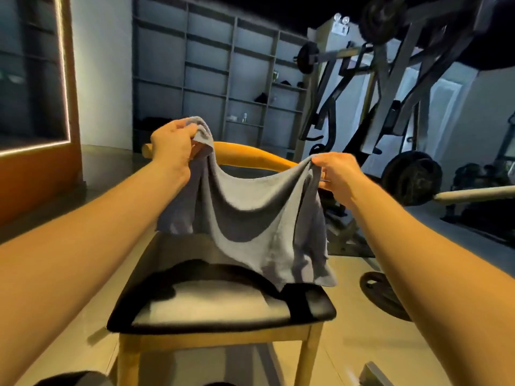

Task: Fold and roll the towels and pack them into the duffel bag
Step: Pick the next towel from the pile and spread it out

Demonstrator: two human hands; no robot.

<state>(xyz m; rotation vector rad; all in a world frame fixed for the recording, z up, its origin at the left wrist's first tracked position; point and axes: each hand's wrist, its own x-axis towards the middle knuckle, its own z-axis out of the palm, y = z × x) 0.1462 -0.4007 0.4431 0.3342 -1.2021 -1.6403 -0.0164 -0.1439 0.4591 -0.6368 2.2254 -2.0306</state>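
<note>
Both forearms are reaching in from 7 and 5 o'clock, holding a grey towel (250, 218) up over a chair.
Left hand (174, 146) is pinching a bunched top corner at 11 o'clock and right hand (338, 176) is pinching the other at 2 o'clock, while the towel is sagging between them at centre, its lower edge hanging by the black seat (223, 305).

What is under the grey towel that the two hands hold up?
A chair's black seat lies under the towel, which the left hand and right hand pinch. The towel hides the seat's far part.
</note>
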